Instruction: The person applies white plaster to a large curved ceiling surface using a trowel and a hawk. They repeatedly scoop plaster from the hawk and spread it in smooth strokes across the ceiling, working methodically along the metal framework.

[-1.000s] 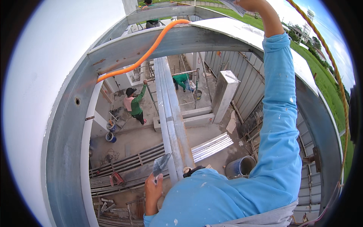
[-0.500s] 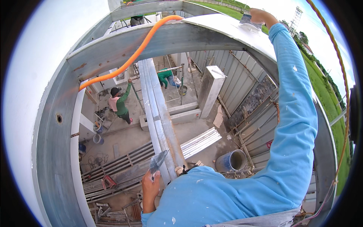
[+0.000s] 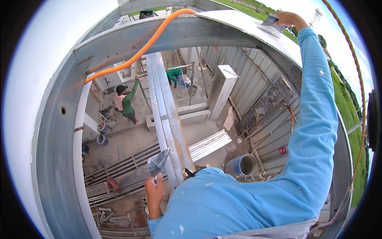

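Low in the view, my left hand [image 3: 154, 192] is closed around the handle of a putty knife [image 3: 158, 161], its broad grey blade pointing up and smeared. My right arm stretches out to the far right, where my right hand [image 3: 292, 19] grips another putty knife [image 3: 272, 21]. That blade is pressed at a slant to the white board [image 3: 238, 21] on top of the steel frame. A patch of white paste [image 3: 270, 31] shows along the blade's lower edge.
Steel beams [image 3: 131, 42] surround an opening over a deep drop. An orange corrugated hose [image 3: 147, 47] crosses one beam. A twisted rope [image 3: 355, 59] hangs at right. Below are two people in green [image 3: 126, 105], a blue drum [image 3: 241, 165], metal tubes and a concrete post [image 3: 223, 89].
My right hand and its putty knife have shifted a little to the right along the board. My left hand has moved slightly left, its blade tilting with it.
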### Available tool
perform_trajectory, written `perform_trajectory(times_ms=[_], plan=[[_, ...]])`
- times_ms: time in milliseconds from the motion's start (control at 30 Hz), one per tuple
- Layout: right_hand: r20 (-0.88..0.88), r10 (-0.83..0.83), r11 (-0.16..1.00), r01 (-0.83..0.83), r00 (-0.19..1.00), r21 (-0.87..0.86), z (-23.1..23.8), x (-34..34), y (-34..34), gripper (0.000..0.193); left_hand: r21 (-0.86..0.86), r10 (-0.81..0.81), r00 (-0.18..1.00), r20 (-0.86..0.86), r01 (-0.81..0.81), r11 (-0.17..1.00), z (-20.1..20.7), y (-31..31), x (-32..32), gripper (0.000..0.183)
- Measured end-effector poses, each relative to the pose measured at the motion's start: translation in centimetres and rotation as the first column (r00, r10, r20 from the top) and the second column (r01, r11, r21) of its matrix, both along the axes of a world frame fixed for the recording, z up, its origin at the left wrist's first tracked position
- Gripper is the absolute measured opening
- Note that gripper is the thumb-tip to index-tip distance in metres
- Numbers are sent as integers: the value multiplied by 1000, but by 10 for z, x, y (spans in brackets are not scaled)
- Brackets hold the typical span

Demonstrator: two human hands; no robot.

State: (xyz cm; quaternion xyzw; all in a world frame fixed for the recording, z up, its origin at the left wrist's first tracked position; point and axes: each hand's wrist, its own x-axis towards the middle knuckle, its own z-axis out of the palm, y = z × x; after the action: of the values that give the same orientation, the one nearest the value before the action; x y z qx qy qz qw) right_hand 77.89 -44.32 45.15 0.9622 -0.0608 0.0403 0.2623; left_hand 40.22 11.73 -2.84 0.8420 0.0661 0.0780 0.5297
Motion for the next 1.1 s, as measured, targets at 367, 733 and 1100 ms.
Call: perform_trajectory(times_ms=[367, 733, 1100], plan=[[741, 331, -388, -632, 584, 671, -112, -99, 153, 36, -743, -28, 998, 53, 58, 667, 73, -19, 4, 36], [966, 227, -973, 56, 120, 222, -276, -211, 421, 26, -818, -162, 979, 121, 190, 543, 169, 3, -28, 45], [894, 370, -885, 197, -253, 422, -294, -218, 486, 34, -739, 138, 990, 23, -76, 669, 153, 22, -99, 42]])
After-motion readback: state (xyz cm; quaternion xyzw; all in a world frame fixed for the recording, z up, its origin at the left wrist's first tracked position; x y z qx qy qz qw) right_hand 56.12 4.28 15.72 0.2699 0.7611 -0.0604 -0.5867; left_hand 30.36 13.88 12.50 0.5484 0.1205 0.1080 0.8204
